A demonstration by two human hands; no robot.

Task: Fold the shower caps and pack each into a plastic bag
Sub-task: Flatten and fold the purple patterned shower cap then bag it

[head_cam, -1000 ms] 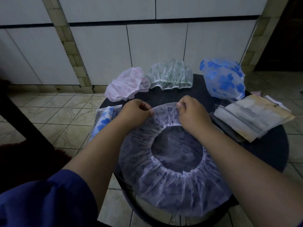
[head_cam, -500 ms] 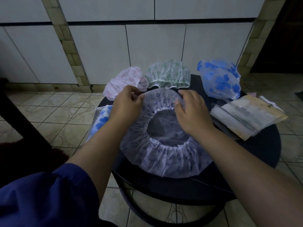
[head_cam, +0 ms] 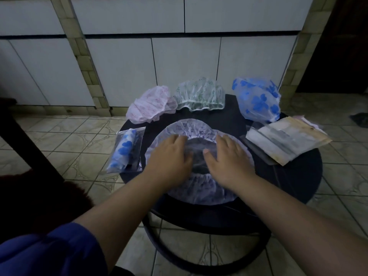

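Observation:
A purple-patterned shower cap (head_cam: 189,127) lies flat, opening upward, in the middle of the round dark table (head_cam: 298,176). My left hand (head_cam: 169,156) and my right hand (head_cam: 227,156) rest side by side on it, fingers straight, pressing it down. Along the far edge sit a pink cap (head_cam: 151,105), a green-patterned cap (head_cam: 199,94) and a blue-flowered cap (head_cam: 256,98). A stack of plastic bags (head_cam: 284,142) lies at the right. At the left lies a bagged blue-flowered cap (head_cam: 125,150).
The table stands on a tiled floor (head_cam: 59,140) in front of white cabinet doors (head_cam: 179,62). A dark piece of furniture (head_cam: 23,148) is at the left. The table's near rim is close to my forearms.
The purple cap went from being held up by its far rim to lying flat on the table. Both hands let go of the rim and now press flat on the cap.

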